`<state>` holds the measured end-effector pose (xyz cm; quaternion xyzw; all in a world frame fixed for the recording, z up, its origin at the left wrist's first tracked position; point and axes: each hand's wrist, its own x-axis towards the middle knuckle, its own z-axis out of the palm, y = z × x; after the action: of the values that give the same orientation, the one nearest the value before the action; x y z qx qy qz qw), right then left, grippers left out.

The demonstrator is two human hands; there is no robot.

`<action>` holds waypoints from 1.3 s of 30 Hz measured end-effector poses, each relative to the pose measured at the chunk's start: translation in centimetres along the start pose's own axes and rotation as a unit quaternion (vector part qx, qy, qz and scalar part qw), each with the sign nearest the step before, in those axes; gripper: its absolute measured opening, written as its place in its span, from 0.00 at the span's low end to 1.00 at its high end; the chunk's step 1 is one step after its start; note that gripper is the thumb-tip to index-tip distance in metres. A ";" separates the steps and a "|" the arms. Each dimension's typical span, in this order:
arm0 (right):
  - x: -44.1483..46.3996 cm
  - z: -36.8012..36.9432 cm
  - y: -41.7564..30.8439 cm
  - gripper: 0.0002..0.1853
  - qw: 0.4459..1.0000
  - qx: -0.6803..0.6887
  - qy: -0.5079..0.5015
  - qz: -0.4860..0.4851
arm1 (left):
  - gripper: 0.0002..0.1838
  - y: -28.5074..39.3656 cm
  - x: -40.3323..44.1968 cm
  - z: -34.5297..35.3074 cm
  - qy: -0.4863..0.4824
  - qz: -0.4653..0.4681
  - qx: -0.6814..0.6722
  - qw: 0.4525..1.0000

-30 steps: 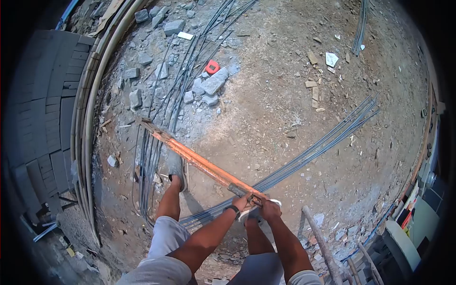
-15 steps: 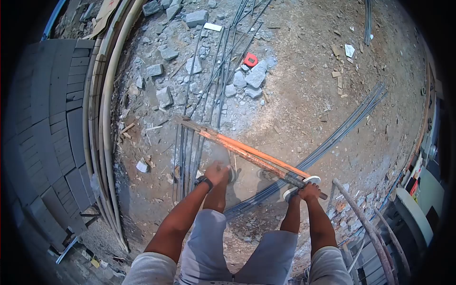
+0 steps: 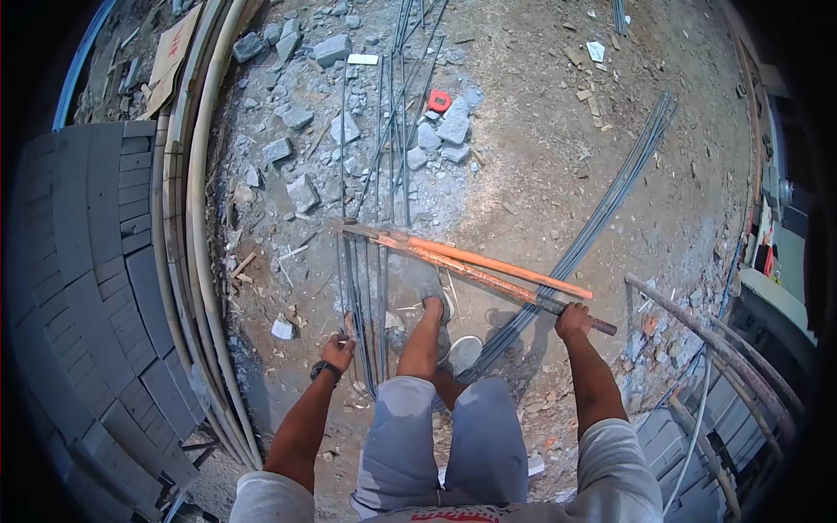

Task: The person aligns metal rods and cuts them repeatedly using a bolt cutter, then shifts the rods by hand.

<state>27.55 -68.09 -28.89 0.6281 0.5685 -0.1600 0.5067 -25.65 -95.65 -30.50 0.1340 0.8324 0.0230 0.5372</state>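
My right hand (image 3: pixel 574 322) is wrapped around the dark grip of one handle of a long orange bolt cutter (image 3: pixel 471 267). The second handle lies close alongside, with no hand on it. The cutter's jaws (image 3: pixel 349 226) point left, over a bundle of thin steel rebars (image 3: pixel 359 305). Beside the near end of these bars is my left hand (image 3: pixel 338 351), low and with its fingers curled together. A small pale spot shows at its fingertips; I cannot make out what it is. A dark watch is on the left wrist.
Another rebar bundle (image 3: pixel 606 209) runs diagonally on the right. A red tape measure (image 3: pixel 438 101) lies near broken concrete chunks (image 3: pixel 453 126). Long poles (image 3: pixel 200 166) and stacked grey blocks (image 3: pixel 78 218) line the left. Wooden poles (image 3: pixel 697 336) slant at the lower right.
My left hand has moved left and down, to beside the rebars. The bolt cutter's handle end has swung slightly right and up with my right hand. My feet have shifted.
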 end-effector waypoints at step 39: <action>-12.1 -22.3 -36.9 0.16 0.865 0.475 0.014 -0.162 | 0.21 17.1 11.8 -22.6 -0.078 0.268 -0.216 0.936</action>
<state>-16.83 -62.46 -26.58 0.6938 0.5251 -0.4813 0.1061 -47.18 -73.90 -28.34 0.2341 0.6964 0.3343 0.5903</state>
